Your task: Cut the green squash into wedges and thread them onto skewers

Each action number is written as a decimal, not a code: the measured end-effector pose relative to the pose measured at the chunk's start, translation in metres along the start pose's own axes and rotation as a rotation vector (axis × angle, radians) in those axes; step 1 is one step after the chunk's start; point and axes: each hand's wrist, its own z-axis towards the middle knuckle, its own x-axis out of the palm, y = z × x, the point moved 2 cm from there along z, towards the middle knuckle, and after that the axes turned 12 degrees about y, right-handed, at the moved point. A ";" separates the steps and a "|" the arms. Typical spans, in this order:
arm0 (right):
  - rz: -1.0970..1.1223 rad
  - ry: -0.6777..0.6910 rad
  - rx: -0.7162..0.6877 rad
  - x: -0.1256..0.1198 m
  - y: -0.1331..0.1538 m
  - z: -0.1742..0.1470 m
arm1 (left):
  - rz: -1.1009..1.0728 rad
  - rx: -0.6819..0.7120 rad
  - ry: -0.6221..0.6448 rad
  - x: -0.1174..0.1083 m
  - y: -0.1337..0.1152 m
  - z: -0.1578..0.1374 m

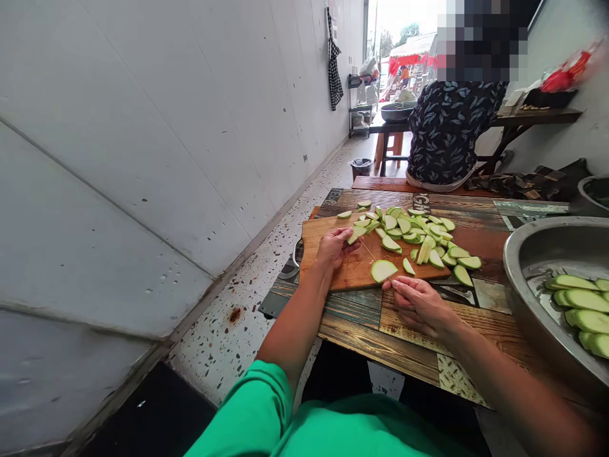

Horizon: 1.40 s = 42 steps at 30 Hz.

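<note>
My left hand point(334, 247) is closed, pinching a pale green zucchini slice point(356, 235) above the wooden cutting board point(316, 244). My right hand point(419, 306) is closed around the near end of a thin wooden skewer point(368, 251). Close to those right fingers, a half-round zucchini piece point(383, 271) sits on the skewer. The skewer's far end reaches the slice in my left hand; whether it pierces that slice I cannot tell. Many cut zucchini slices point(404, 225) lie heaped across the back and right of the board, some spilling onto the table.
A large metal basin point(516, 254) at the right holds skewered-looking rows of zucchini slices point(587, 301). The patchwork wooden table point(352, 317) lies beneath. Beyond it, a person in a dark patterned shirt point(451, 133) sits on a bench point(380, 184). A white wall point(190, 127) runs along the left.
</note>
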 end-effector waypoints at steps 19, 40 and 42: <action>-0.071 -0.126 -0.062 0.001 0.002 0.006 | 0.043 -0.078 0.090 0.017 0.012 -0.005; -0.027 -0.273 -0.245 -0.017 0.015 0.006 | 0.755 0.328 -0.242 -0.001 -0.019 -0.004; -0.015 -0.294 -0.255 -0.019 0.016 0.004 | 0.899 0.280 -0.233 -0.003 -0.028 -0.001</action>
